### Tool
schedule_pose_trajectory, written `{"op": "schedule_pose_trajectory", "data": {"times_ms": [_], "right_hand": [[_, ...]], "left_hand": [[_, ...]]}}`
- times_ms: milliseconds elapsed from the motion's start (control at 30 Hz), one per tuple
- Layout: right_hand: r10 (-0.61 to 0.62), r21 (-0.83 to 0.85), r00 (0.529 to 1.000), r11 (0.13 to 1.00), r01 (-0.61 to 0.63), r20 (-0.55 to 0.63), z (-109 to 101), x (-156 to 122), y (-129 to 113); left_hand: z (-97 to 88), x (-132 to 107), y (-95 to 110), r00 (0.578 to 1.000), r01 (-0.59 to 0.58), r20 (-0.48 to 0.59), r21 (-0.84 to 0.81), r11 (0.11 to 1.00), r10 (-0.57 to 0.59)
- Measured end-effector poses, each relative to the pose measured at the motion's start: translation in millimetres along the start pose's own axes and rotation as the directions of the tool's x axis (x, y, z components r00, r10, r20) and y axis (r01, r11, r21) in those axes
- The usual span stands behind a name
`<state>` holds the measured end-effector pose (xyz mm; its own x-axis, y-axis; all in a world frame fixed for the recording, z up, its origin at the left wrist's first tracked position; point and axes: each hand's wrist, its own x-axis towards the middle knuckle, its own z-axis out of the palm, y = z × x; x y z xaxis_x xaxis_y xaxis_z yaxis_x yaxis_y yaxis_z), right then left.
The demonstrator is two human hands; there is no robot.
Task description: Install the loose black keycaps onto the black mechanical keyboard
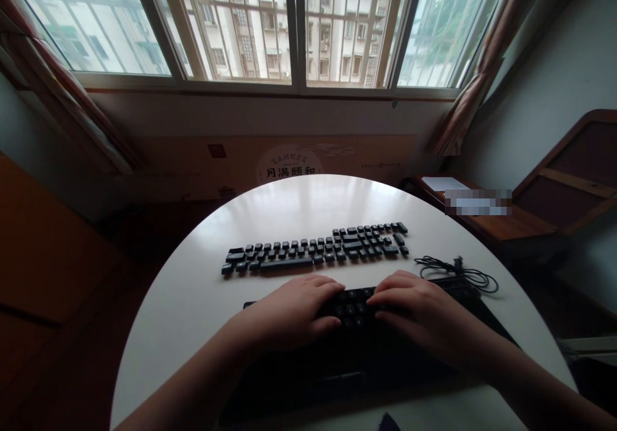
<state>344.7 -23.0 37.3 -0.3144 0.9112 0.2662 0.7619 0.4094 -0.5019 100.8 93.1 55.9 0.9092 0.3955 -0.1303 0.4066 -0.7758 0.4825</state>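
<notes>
A black keyboard (351, 307) lies low on the table in front of me, with a cluster of keys showing between my hands. My left hand (301, 306) grips it from the left, its index finger near the far edge and its thumb on the near side. From the right my right hand (417, 309) holds it, fingers bent over the keys and thumb below them. Both hands hide much of the keyboard, and the dark area nearer me is hard to make out. Beyond it, loose black keycaps (301, 251) are laid out in rows, with a long space-bar keycap (286, 263) among them.
A coiled black cable (475, 278) lies right of the keyboard on the round white table (166, 309). Behind stand a printed cardboard box (337, 155) and a barred window (299, 26). A wooden chair (525, 219) with papers is at the right.
</notes>
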Motion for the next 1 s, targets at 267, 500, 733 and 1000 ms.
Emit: {"op": "schedule_pose_trajectory", "data": {"times_ms": [267,500,733,1000], "right_hand": [[0.030,0.011,1.000,0.999,-0.030,0.006,5.7,1.6,-0.6],[-0.018,-0.093,1.000,0.996,0.018,-0.002,13.9,-0.9,-5.8],[-0.054,-0.177,0.998,0.983,0.050,-0.017,17.5,-1.6,-11.4],[-0.041,-0.167,0.999,0.985,0.036,-0.024,19.5,-3.3,-9.6]], "left_hand": [[-2.8,0.3,2.3,1.000,0.014,0.015,0.004,1.000,-0.014],[-3.6,1.1,2.9,1.000,0.023,0.021,0.021,1.000,-0.023],[-2.8,1.8,1.7,1.000,0.018,0.018,0.025,1.000,-0.018],[-2.6,1.2,0.8,1.000,-0.004,0.002,0.004,1.000,0.004]]}}
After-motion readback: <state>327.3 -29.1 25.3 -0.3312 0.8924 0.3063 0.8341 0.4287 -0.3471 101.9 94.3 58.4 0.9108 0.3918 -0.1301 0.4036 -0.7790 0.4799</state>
